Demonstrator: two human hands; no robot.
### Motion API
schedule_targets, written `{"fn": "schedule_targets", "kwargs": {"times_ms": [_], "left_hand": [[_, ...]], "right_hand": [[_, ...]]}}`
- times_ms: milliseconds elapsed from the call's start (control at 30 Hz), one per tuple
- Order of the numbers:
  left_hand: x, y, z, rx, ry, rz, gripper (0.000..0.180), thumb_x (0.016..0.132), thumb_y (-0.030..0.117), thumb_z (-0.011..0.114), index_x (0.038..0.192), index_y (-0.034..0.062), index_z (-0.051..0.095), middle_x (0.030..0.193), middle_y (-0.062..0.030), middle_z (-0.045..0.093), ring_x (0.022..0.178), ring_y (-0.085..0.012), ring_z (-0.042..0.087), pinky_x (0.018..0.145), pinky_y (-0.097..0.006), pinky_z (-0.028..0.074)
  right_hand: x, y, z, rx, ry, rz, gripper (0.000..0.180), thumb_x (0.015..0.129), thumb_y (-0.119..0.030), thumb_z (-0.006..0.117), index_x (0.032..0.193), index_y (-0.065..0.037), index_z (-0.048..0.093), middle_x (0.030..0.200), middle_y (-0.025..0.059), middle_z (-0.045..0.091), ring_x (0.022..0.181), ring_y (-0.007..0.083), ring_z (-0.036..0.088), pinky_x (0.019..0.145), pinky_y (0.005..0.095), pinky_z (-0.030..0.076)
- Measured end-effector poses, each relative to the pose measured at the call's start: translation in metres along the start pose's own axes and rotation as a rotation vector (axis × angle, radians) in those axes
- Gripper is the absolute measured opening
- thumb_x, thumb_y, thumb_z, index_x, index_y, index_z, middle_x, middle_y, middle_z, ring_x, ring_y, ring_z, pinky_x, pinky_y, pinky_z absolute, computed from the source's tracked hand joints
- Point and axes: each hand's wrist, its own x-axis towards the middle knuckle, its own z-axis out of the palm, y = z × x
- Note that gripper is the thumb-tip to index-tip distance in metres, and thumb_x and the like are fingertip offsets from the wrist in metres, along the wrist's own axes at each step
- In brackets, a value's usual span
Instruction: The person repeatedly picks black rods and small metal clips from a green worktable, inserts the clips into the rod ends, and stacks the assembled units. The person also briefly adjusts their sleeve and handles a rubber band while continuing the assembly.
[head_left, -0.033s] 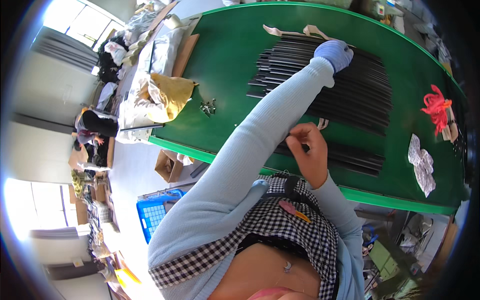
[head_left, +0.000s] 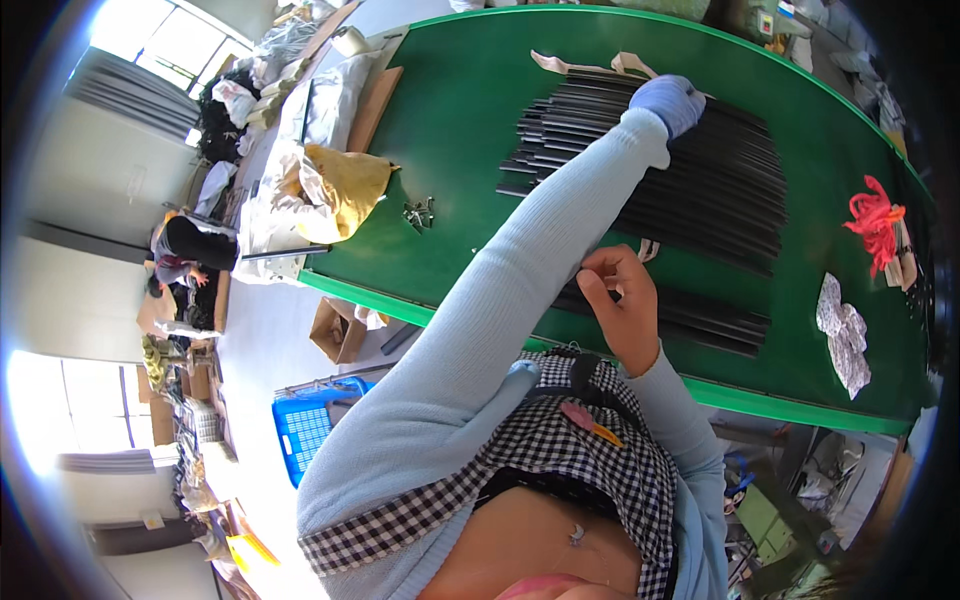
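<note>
A broad row of thin black rods [head_left: 700, 205] lies side by side on the green table [head_left: 450, 110]. My left hand [head_left: 668, 105], in a blue-grey glove, is closed in a fist over the far part of this row. Its fingertips are turned away, and anything in them is hidden. A cream strap [head_left: 632, 64] shows at the rods' far edge, with a short loop [head_left: 649, 249] at their near edge. My bare right hand [head_left: 625, 305] is near that loop, its fingers curled toward the thumb; what they hold, if anything, cannot be made out. Beside it lie more black rods [head_left: 715, 325].
Small metal pieces [head_left: 419, 214] and a yellow bag [head_left: 350, 185] lie to the left on the table. Red strips [head_left: 874, 225] and a crumpled patterned cloth [head_left: 843, 335] are at the right. A blue basket [head_left: 303, 435] stands below the table edge. Another person [head_left: 185, 250] bends down at far left.
</note>
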Motion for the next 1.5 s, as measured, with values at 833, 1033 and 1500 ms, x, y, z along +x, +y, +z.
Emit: {"fn": "schedule_targets", "kwargs": {"times_ms": [833,1033,1500], "left_hand": [[-0.049,0.094,-0.094,-1.839,0.232,0.037,0.016,0.098,0.017,0.05,0.105,0.0064,0.061,0.086,-0.0035,0.062,0.079,-0.0228,0.06,0.09,-0.048,0.053],[-0.056,0.089,-0.096,-1.832,0.137,0.126,0.016,0.098,0.02,0.051,0.103,0.0089,0.061,0.083,-0.0031,0.064,0.074,-0.0193,0.061,0.08,-0.042,0.057],[-0.06,0.09,-0.09,-1.852,0.118,0.05,0.019,0.098,0.018,0.049,0.109,0.0072,0.06,0.084,-0.0031,0.062,0.073,-0.0195,0.06,0.08,-0.043,0.057]], "right_hand": [[0.076,-0.062,-0.057,-0.212,0.233,-0.623,0.023,0.078,-0.009,0.076,0.092,-0.004,0.059,0.101,0.0103,0.059,0.096,0.024,0.055,0.083,0.0338,0.046],[0.05,-0.062,-0.068,-0.002,0.09,-0.384,0.02,0.082,-0.012,0.073,0.091,-0.001,0.06,0.093,0.0083,0.057,0.089,0.0181,0.055,0.075,0.0312,0.044],[0.045,-0.055,-0.081,-0.185,0.24,-0.398,0.014,0.08,-0.011,0.077,0.09,-0.004,0.071,0.082,0.0033,0.057,0.08,0.0151,0.056,0.067,0.0287,0.046]]}}
